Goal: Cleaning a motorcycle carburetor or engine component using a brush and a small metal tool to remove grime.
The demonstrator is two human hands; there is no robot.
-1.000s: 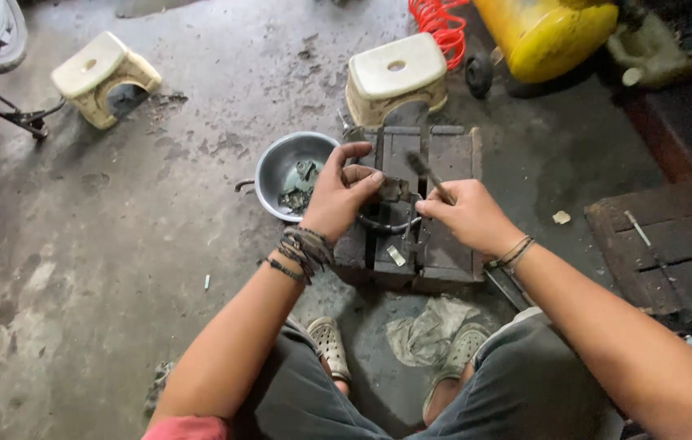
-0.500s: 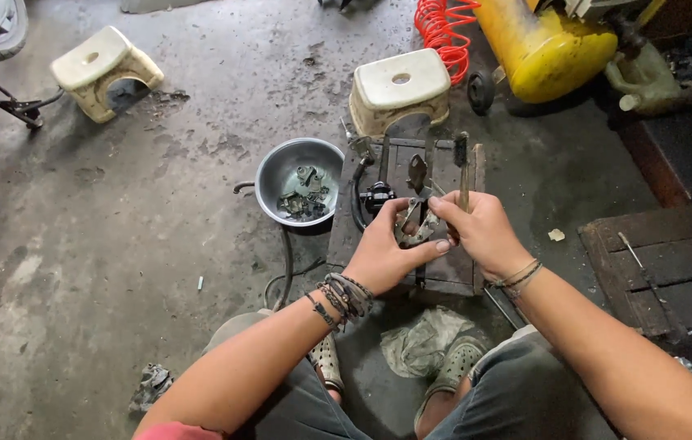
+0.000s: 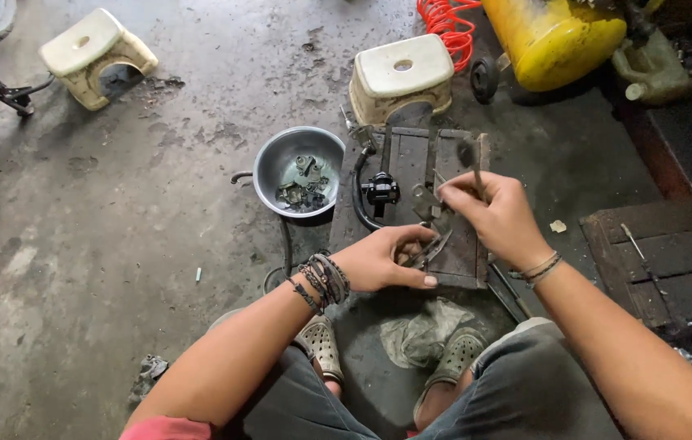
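My left hand (image 3: 385, 261) grips a small metal part (image 3: 426, 249) at the near edge of a dark wooden board (image 3: 456, 155) on the floor. My right hand (image 3: 499, 216) is raised just above and right of it, closed on a thin tool (image 3: 471, 160) that points up and away. A black part with a cable (image 3: 380, 189) lies on the board's left side.
A metal bowl (image 3: 279, 155) with small parts stands left of the board. A cream stool (image 3: 400, 73) is behind the board, another stool (image 3: 98, 53) far left. A yellow tank (image 3: 554, 37) and red coiled hose (image 3: 444, 23) lie at the back right. A rag (image 3: 418, 334) lies between my feet.
My left hand has drawn back from the board's middle to its near edge with the metal part. My right hand has lifted the tool. The view has shifted downward.
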